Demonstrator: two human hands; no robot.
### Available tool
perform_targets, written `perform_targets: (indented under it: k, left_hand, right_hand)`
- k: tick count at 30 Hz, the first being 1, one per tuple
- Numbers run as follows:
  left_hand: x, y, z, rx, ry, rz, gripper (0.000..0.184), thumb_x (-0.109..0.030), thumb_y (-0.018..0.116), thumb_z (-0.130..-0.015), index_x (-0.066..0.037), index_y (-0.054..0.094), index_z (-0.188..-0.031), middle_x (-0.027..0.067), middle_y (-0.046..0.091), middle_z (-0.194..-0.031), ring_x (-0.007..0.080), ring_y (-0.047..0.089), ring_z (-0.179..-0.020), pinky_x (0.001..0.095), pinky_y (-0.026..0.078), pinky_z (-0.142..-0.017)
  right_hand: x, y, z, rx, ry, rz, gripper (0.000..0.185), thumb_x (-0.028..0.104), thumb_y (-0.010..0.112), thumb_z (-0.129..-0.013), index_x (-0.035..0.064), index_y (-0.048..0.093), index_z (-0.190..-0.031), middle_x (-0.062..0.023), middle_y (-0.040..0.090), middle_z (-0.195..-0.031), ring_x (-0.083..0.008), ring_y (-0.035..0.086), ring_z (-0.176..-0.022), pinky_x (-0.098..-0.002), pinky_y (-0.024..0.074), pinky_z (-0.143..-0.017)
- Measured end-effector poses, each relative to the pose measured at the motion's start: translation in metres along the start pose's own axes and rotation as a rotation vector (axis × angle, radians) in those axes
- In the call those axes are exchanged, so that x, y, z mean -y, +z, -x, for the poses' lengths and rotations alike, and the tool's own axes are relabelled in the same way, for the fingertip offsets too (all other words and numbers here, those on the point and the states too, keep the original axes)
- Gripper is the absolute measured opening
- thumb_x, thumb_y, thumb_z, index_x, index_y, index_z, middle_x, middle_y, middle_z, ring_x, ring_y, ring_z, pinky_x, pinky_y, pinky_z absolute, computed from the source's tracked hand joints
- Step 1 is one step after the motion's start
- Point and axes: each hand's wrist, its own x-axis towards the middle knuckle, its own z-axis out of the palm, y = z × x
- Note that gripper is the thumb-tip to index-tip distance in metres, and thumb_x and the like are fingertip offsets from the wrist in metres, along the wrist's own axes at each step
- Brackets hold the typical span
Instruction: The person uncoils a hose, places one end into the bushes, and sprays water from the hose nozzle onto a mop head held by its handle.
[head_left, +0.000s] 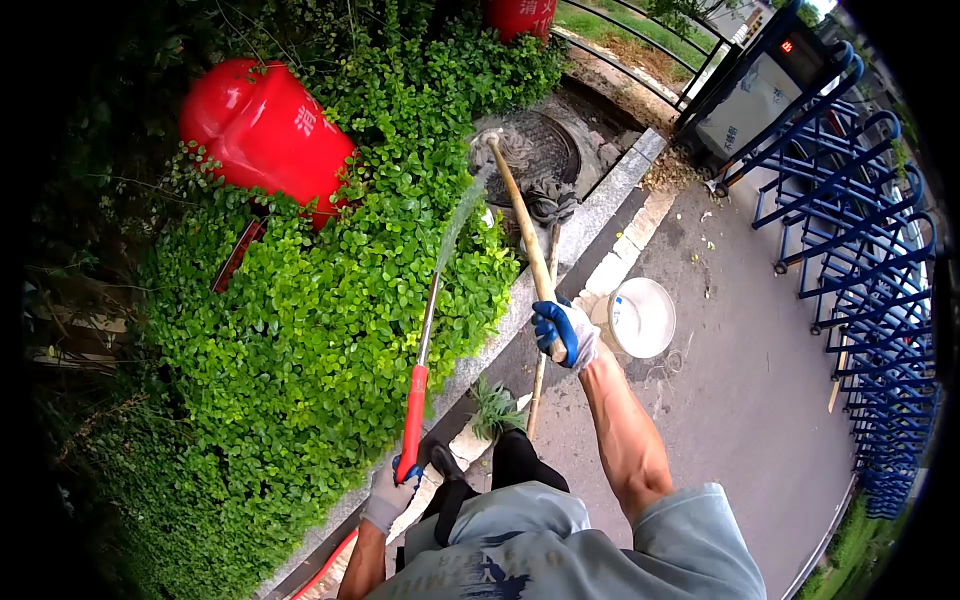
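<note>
My left hand (390,495), in a grey and blue work glove, is closed around the red hose (414,410) near its lower end. A thin metal tube (430,310) extends from the hose, and a stream of water (462,215) shoots from its tip toward a grey mop head (512,150). That mop lies on a round manhole cover (562,140). My right hand (566,335), gloved in blue and grey, grips the upper end of its wooden mop handle (522,215). Beside it rests a second mop with a dark head (550,200), its stick (539,390) leaning over the kerb.
A white bucket (642,318) stands on the pavement right of my right hand. Green hedge (330,330) fills the left, with a red fire hydrant cover (270,130) in it. A stone kerb (615,190) borders it. Blue folding gate (850,240) runs along the right.
</note>
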Motion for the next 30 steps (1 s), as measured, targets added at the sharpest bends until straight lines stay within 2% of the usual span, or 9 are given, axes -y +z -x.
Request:
perform_targets:
  k: [4, 8, 13, 18, 23, 25, 27, 29, 30]
  left_hand:
    - [0.014, -0.004, 0.008, 0.021, -0.001, 0.043, 0.022, 0.002, 0.062, -0.083, -0.004, 0.058, -0.104, 0.002, 0.056, -0.078, 0.011, 0.053, -0.065, 0.027, 0.045, -0.059]
    - [0.01, -0.007, 0.016, 0.038, 0.038, 0.028, 0.025, 0.004, 0.061, -0.084, -0.004, 0.057, -0.107, -0.0016, 0.053, -0.074, 0.0076, 0.05, -0.063, 0.0248, 0.044, -0.056]
    - [0.009, -0.008, 0.016, 0.035, 0.031, -0.072, 0.033, 0.004, 0.063, -0.079, -0.002, 0.056, -0.111, 0.0009, 0.056, -0.077, 0.0094, 0.054, -0.066, 0.0271, 0.047, -0.06]
    - [-0.001, -0.002, 0.004, 0.04, 0.029, -0.058, 0.032, 0.003, 0.062, -0.08, -0.001, 0.057, -0.111, 0.0012, 0.057, -0.077, 0.0097, 0.053, -0.065, 0.0271, 0.047, -0.06]
    - [0.008, -0.006, 0.005, 0.024, 0.115, -0.093, 0.026, 0.002, 0.061, -0.082, -0.002, 0.057, -0.107, -0.0003, 0.054, -0.075, 0.0087, 0.051, -0.063, 0.0258, 0.045, -0.058]
    - [-0.008, -0.011, 0.018, 0.043, 0.054, -0.022, 0.024, 0.002, 0.06, -0.082, -0.003, 0.057, -0.106, -0.0008, 0.053, -0.075, 0.0082, 0.05, -0.064, 0.0252, 0.044, -0.058]
    - [-0.025, -0.012, 0.027, 0.045, 0.026, -0.002, 0.024, 0.002, 0.061, -0.082, -0.002, 0.057, -0.106, -0.0002, 0.054, -0.079, 0.0085, 0.05, -0.068, 0.0249, 0.045, -0.062]
    - [-0.001, -0.01, 0.02, 0.058, 0.047, -0.013, 0.023, 0.002, 0.061, -0.083, -0.002, 0.057, -0.105, -0.0001, 0.055, -0.079, 0.0092, 0.051, -0.068, 0.0261, 0.046, -0.064]
    - [-0.004, -0.012, 0.017, 0.041, 0.082, -0.051, 0.023, 0.002, 0.061, -0.083, -0.002, 0.057, -0.105, -0.0002, 0.055, -0.079, 0.0093, 0.051, -0.068, 0.0264, 0.047, -0.064]
  right_hand:
    - [-0.016, 0.0, -0.049, -0.006, -0.081, 0.032, 0.014, 0.009, 0.061, -0.091, 0.0116, 0.048, -0.088, 0.0008, 0.048, -0.058, -0.0111, 0.045, -0.042, -0.0259, 0.0341, -0.036]
    - [-0.073, -0.02, 0.096, -0.003, 0.027, -0.217, 0.013, 0.006, 0.058, -0.094, 0.0142, 0.048, -0.096, -0.0022, 0.05, -0.069, -0.0066, 0.041, -0.044, -0.0198, 0.0353, -0.036]
    - [-0.131, -0.023, 0.228, -0.093, 0.142, -0.378, 0.04, 0.001, 0.054, -0.093, 0.0247, 0.048, -0.125, -0.0026, 0.046, -0.069, -0.0069, 0.035, -0.043, -0.0183, 0.0298, -0.035]
    - [-0.07, -0.017, 0.108, 0.019, 0.17, -0.389, 0.007, 0.008, 0.053, -0.096, 0.0127, 0.049, -0.098, -0.001, 0.047, -0.07, -0.0049, 0.037, -0.043, -0.0177, 0.0329, -0.034]
    - [0.005, 0.021, -0.061, 0.397, 0.095, -0.613, 0.016, 0.007, 0.054, -0.095, 0.0072, 0.045, -0.082, 0.0012, 0.045, -0.059, -0.0078, 0.044, -0.044, -0.0207, 0.04, -0.039]
    - [0.028, 0.069, -0.011, 0.645, 0.184, -0.978, 0.018, 0.006, 0.053, -0.094, 0.0046, 0.043, -0.08, 0.0012, 0.045, -0.058, -0.0096, 0.044, -0.044, -0.0217, 0.0431, -0.042]
    - [-0.006, 0.069, 0.074, 0.595, 0.111, -1.275, 0.018, 0.009, 0.053, -0.095, 0.0018, 0.046, -0.08, 0.0003, 0.045, -0.061, -0.0105, 0.047, -0.047, -0.0231, 0.046, -0.043]
    - [-0.078, 0.009, 0.104, 0.543, 0.076, -1.005, 0.022, 0.02, 0.055, -0.096, -0.0005, 0.051, -0.102, -0.0032, 0.049, -0.073, -0.0096, 0.052, -0.055, -0.0244, 0.0476, -0.045]
    - [-0.107, -0.028, 0.114, 0.283, 0.156, -0.645, 0.024, 0.023, 0.057, -0.094, 0.006, 0.051, -0.11, -0.0043, 0.052, -0.074, -0.0125, 0.053, -0.055, -0.0283, 0.0491, -0.047]
